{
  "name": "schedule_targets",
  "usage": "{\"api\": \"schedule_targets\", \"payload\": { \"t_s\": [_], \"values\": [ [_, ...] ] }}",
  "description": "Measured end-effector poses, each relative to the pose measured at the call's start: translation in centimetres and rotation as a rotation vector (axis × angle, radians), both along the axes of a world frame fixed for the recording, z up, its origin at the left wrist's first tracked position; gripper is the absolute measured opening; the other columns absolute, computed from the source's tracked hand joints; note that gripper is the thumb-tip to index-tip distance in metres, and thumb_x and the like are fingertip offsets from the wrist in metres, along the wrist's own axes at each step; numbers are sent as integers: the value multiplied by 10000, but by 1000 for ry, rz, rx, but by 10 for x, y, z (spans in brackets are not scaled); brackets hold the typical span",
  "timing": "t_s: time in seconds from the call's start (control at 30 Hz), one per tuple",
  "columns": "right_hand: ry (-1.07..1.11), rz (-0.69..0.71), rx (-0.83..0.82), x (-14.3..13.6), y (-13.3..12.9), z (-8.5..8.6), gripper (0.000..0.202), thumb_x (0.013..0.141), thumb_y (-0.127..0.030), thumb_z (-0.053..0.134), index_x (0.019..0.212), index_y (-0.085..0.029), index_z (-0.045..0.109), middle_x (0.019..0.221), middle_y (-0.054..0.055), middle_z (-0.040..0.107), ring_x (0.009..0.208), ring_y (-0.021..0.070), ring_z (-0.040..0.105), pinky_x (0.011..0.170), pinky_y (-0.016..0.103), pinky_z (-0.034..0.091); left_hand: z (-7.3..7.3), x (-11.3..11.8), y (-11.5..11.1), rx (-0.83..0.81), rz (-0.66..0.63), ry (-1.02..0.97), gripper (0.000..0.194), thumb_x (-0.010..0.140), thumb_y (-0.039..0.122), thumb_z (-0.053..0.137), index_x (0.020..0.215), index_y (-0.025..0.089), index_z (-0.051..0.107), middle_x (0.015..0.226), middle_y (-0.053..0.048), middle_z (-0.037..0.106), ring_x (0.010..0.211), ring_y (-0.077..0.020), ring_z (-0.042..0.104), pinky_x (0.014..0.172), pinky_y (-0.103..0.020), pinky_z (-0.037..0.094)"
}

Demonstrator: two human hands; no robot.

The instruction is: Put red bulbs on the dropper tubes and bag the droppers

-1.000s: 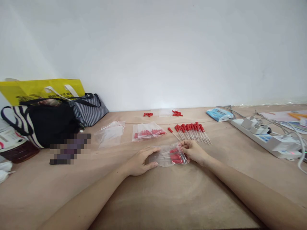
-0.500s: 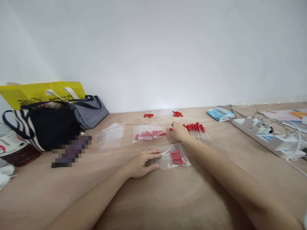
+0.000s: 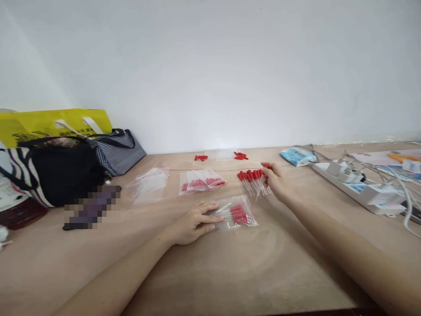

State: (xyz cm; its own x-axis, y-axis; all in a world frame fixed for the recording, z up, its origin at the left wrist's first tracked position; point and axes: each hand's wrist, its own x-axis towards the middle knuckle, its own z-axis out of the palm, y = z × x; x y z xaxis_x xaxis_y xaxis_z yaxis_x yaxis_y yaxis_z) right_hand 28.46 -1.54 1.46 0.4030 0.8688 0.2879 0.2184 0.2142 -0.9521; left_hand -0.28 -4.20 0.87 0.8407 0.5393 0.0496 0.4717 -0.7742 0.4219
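My left hand point(image 3: 197, 221) lies on the table with its fingers apart, fingertips resting on the left edge of a clear zip bag point(image 3: 226, 224) that contains several red-tipped sticks point(image 3: 239, 214). Up and to the right, my right hand point(image 3: 274, 179) is at the right end of a row of loose red-tipped sticks point(image 3: 250, 175); its fingers are curled around some of them, and a red tip shows above the fingers. Overlapping filled bags point(image 3: 201, 182) lie left of the loose row. Flat clear bags point(image 3: 151, 184) are farther left.
Two small piles of red pieces point(image 3: 201, 157) point(image 3: 241, 156) lie near the wall. A blue packet point(image 3: 297, 156) and a white power strip point(image 3: 345, 182) with cables are right. Bags point(image 3: 118, 151) and a dark blurred object point(image 3: 94, 208) stand or lie left.
My right hand has moved from the left end of the loose row to its right end. The row now sits farther left. My left hand stays at the clear bag.
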Motion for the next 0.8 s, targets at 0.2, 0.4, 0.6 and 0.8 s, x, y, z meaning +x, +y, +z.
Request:
{"api": "schedule_targets", "payload": {
  "t_s": [0.2,0.4,0.6,0.8],
  "values": [
    [471,-101,-25,1,-25,-27,170,651,-231,490,817,-202,462,564,-77,445,391,52,406,380,178,370,4,1,-5,-22,104,-56,514,838,330,469,1316,274,289,1346,-30,367,1221,-213,341,1013,-409,282],
    [576,-96,-84,-14,-28,-29,144,668,-172,490,799,-209,441,589,-63,461,444,60,473,426,182,449,4,1,-6,-41,127,-55,517,833,343,469,1309,253,287,1355,-34,352,1227,-213,336,1014,-400,292],
    [666,21,-109,-32,-38,-29,147,673,-142,502,768,-214,416,608,-50,491,526,85,564,526,221,512,4,1,-6,-55,133,-44,546,831,348,468,1322,247,252,1343,-36,371,1234,-214,324,1021,-410,278],
    [542,204,-203,-39,-48,-26,249,625,-201,621,775,-209,422,613,-54,546,456,84,553,425,204,480,7,2,-8,-58,136,-60,547,825,348,478,1318,250,263,1332,-36,387,1226,-222,336,1014,-415,287]
  ]
}}
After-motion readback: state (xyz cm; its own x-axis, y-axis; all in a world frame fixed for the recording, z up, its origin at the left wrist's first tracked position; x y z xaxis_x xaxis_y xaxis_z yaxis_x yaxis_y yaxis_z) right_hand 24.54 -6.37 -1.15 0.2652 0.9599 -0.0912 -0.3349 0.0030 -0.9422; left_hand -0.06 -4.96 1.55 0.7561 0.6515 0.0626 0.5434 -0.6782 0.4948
